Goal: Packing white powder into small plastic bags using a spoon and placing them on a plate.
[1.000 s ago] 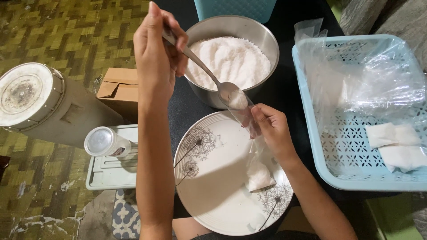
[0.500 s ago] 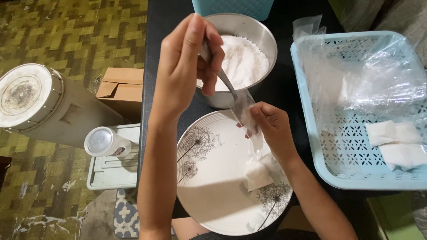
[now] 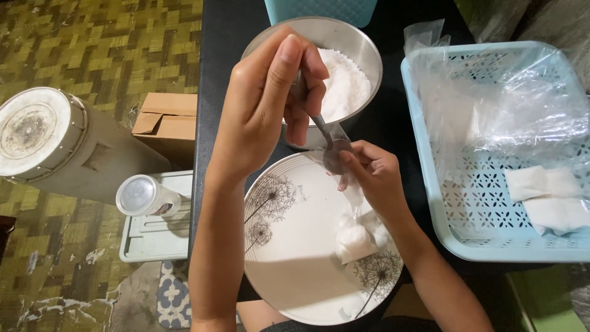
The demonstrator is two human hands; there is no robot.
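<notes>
Pale blue perforated plastic basket (image 3: 430, 154) on the right of the black table (image 3: 227, 37), with crumpled clear plastic sheet (image 3: 504, 104) and white filled packets (image 3: 547, 197) inside. Teal plastic container (image 3: 319, 9) at the top edge. On the patterned floor (image 3: 92, 43): grey metal drum (image 3: 55, 147), brown cardboard box (image 3: 169, 123), white-lidded round jar (image 3: 144, 195) on a flat pale plastic lid (image 3: 153, 237).

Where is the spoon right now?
In the head view, the spoon is near the middle, held by the left hand, its bowl at the small plastic bag the right hand holds over the plate.
</notes>
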